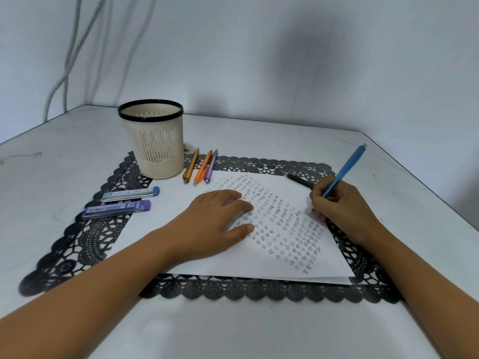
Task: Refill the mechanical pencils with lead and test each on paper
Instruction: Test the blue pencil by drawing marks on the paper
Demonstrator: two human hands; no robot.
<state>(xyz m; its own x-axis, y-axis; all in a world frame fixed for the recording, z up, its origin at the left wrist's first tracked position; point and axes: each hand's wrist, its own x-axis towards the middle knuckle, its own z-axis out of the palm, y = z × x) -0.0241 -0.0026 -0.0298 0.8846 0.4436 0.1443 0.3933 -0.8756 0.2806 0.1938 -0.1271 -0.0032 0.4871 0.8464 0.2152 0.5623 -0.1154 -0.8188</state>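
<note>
While the right hand (339, 203) grips the slim blue plastic mechanical pencil (344, 172) in a writing hold, its tip meets the white sheet of paper (259, 263) near the 3 o'clock edge. The left hand (215, 218) lies flat with relaxed fingers, pressing the sheet down at its centre.

The step in hand looks like the writing test. It should go well with light pressure, the pencil steeply tilted as it is, and only a short length of lead out so it does not snap. The left palm should keep the sheet from sliding on the black lace placemat (85, 237). A free patch among the rows of small pencilled stars makes the new mark easy to judge.

By count, five pencils show:
- one blue, held
- three side by side at 12 o'clock of the sheet: amber (191, 165), orange (203, 168) and purple (211, 165)
- one black (299, 180) at 1 o'clock, partly hidden by the right hand

Two lead cases lie at 9 o'clock, a clear one with a blue cap (131, 194) and a purple one (116, 209). One cream slotted cup with a black rim (155, 141) stands at 11 o'clock.
</note>
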